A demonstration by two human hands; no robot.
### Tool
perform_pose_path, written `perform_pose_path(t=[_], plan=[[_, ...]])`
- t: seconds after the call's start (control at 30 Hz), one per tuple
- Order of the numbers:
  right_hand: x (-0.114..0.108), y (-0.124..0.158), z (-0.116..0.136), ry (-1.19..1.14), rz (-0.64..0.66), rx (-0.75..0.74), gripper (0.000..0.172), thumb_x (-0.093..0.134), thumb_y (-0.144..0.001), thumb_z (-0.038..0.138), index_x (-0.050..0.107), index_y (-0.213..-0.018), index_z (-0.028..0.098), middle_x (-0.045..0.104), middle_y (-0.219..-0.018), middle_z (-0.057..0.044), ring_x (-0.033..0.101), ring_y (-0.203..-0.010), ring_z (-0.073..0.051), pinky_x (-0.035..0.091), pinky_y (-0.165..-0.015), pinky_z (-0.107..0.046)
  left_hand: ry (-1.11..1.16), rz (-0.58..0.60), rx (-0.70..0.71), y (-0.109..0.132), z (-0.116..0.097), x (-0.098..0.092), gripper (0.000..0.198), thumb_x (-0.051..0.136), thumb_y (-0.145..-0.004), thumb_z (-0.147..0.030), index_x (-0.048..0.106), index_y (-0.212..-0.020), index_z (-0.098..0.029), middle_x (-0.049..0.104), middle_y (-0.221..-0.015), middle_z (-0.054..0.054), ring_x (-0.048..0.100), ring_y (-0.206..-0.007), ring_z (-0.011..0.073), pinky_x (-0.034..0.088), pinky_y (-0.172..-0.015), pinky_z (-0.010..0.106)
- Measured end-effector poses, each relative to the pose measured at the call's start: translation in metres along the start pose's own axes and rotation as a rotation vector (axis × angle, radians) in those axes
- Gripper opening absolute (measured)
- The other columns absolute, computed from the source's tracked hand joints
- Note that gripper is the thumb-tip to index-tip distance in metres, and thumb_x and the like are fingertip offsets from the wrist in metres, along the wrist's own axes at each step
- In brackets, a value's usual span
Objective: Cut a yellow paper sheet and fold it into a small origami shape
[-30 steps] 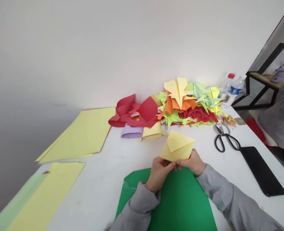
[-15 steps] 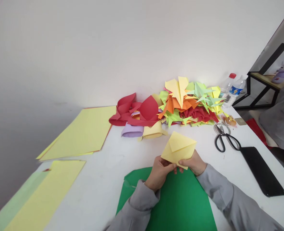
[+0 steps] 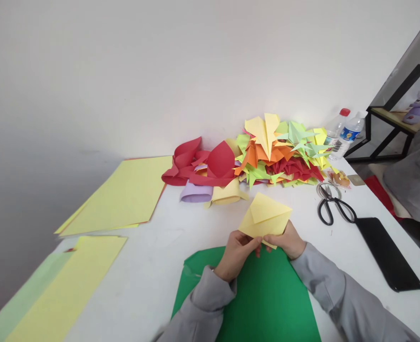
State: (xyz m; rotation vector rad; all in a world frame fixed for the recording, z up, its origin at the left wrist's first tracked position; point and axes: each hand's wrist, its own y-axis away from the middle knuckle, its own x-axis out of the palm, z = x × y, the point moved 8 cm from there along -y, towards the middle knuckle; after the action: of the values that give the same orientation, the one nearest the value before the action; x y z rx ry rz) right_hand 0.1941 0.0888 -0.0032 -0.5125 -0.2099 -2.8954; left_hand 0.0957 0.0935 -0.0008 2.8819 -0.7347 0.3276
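A folded piece of pale yellow paper (image 3: 267, 216), roughly diamond-shaped with a triangular flap on its upper face, is held up between both hands. My left hand (image 3: 236, 251) pinches its lower left edge with thumb and fingers. On the lower right side, my right hand (image 3: 289, 241) grips it, the thumb lying across the front. Several fingertips are hidden behind the paper. Beneath the hands a green sheet (image 3: 263, 299) lies on the white table (image 3: 146, 275).
Folded paper shapes (image 3: 277, 152) are heaped against the wall, beside curled red paper (image 3: 219, 164). Yellow sheets (image 3: 120, 199) and paper strips (image 3: 78, 280) lie left. Scissors (image 3: 334, 204), a black phone-like slab (image 3: 388, 254) and plastic bottles (image 3: 348, 135) stand or lie right. A person's grey sleeve (image 3: 413, 175) shows far right.
The thumbs have shifted slightly along the paper's lower edge, and the left thumb now sits closer to the right one. The paper is still in both hands, barely moved.
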Motion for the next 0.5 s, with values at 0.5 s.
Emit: perform_pose_path(t=[0.5], plan=[[-0.0043,0.0026,0.0036,-0.065,0.006,-0.044,0.043,0.083,-0.059,0.032,0.066,-0.094,0.013,0.072,-0.079,-0.006,0.067,-0.071,-0.02,0.056,-0.067,-0.033,-0.034,-0.042,-0.03,0.0039,-0.0003,-0.003,0.04,0.073,-0.067,-0.048,0.061,-0.052,-0.013,0.054,-0.043,0.0,0.045,-0.039,0.0089,0.04,-0.04,0.022]])
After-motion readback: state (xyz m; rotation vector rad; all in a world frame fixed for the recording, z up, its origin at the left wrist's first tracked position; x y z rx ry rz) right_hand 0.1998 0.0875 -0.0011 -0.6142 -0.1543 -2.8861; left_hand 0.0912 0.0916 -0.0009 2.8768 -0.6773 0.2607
